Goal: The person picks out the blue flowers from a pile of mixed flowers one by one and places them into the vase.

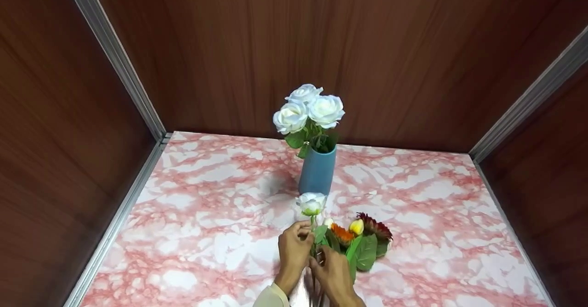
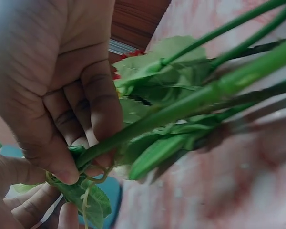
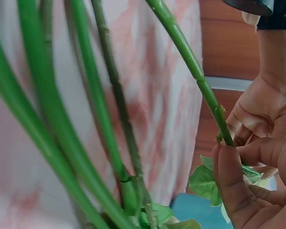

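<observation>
A white rose (image 1: 312, 204) stands upright in front of the blue vase (image 1: 318, 171). Just below its bloom, my left hand (image 1: 294, 247) holds the stem with curled fingers near a leaf. Lower on the same stem is my right hand (image 1: 333, 270), pinching it between thumb and fingers. From the right wrist, the pinched stem (image 3: 200, 78) shows clearly, with small leaf stubs on it. A leaf (image 2: 93, 202) hangs below the fingers in the left wrist view. Three white roses (image 1: 308, 108) with green leaves fill the vase.
Right of my hands lies a bunch of flowers on the marbled pink table (image 1: 220, 233): an orange flower (image 1: 342, 233), a yellow tulip (image 1: 356, 226) and a dark red flower (image 1: 375, 228). Brown wood panels (image 1: 229, 59) enclose the table at the back and sides.
</observation>
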### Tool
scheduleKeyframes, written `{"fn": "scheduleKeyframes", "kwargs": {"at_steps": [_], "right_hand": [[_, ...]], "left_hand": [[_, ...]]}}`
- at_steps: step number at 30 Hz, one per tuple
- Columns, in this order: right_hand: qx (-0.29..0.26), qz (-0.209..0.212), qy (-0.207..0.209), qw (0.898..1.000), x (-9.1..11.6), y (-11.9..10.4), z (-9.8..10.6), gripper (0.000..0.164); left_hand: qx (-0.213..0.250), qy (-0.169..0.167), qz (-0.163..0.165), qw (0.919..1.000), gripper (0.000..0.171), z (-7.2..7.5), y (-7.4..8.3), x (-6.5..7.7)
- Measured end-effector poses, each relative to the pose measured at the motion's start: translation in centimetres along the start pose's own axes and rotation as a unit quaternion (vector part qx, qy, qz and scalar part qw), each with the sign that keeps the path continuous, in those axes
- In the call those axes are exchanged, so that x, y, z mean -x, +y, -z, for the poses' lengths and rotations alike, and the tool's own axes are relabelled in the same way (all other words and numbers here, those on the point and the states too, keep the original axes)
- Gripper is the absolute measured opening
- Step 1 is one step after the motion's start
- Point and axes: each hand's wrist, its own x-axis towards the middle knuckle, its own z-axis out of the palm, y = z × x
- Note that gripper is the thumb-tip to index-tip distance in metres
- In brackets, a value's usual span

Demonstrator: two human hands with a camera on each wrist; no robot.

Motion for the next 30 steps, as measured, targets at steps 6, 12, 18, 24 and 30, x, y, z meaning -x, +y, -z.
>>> {"fn": "scheduleKeyframes", "kwargs": {"at_steps": [6, 12, 18, 24, 30], "right_hand": [[0.000, -0.013, 0.012, 1.000, -0.5, -0.1, 0.7, 0.015], [-0.018, -0.002, 0.018, 1.000, -1.1, -0.2, 1.1, 0.017], [-0.034, 0.007, 0.028, 0.999, -1.4, -0.4, 1.7, 0.014], [-0.047, 0.014, 0.035, 0.998, -1.8, -0.7, 2.5, 0.011], [-0.060, 0.027, 0.055, 0.996, -2.2, -1.1, 3.2, 0.009]], "left_hand": [[0.007, -0.008, -0.018, 0.9998, 0.023, -0.1, 1.0, -0.6], [-0.001, -0.019, -0.025, 0.9995, 0.023, 0.0, 2.1, -1.0], [0.002, -0.030, -0.026, 0.9992, 0.024, 0.2, 3.2, -1.4], [0.009, -0.038, -0.049, 0.9980, 0.024, 0.3, 4.3, -1.7], [-0.002, -0.040, -0.069, 0.9968, 0.023, 0.4, 5.6, -1.9]]}}
